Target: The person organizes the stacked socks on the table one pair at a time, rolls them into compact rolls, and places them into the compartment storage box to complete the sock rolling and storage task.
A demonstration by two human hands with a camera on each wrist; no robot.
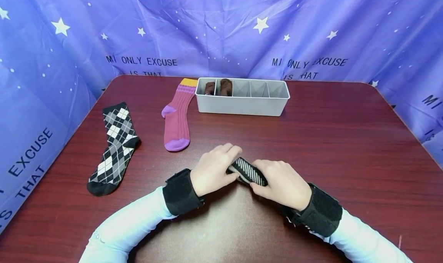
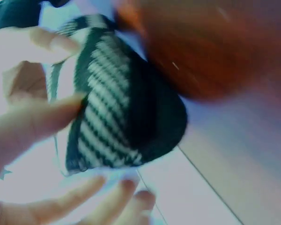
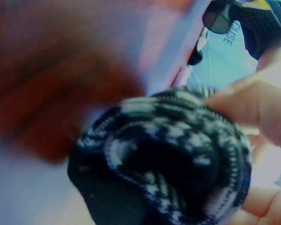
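A rolled-up black sock (image 1: 250, 171) with white slanted stripes is held above the table between both hands. My left hand (image 1: 215, 170) grips its left end, thumb on the near side and fingers over the far side. At the other end, my right hand (image 1: 282, 182) pinches the roll between thumb and fingers. The left wrist view shows the striped face of the rolled sock (image 2: 105, 101) and its plain black part. Spiral layers of the rolled sock (image 3: 178, 131) appear, blurred, in the right wrist view.
A grey divided box (image 1: 242, 104) stands at the back of the table, with brown bundles (image 1: 226, 87) in its two left compartments. Left of it lies a pink sock (image 1: 177, 119) with purple toe and heel. An argyle sock (image 1: 115, 149) lies flat farther left.
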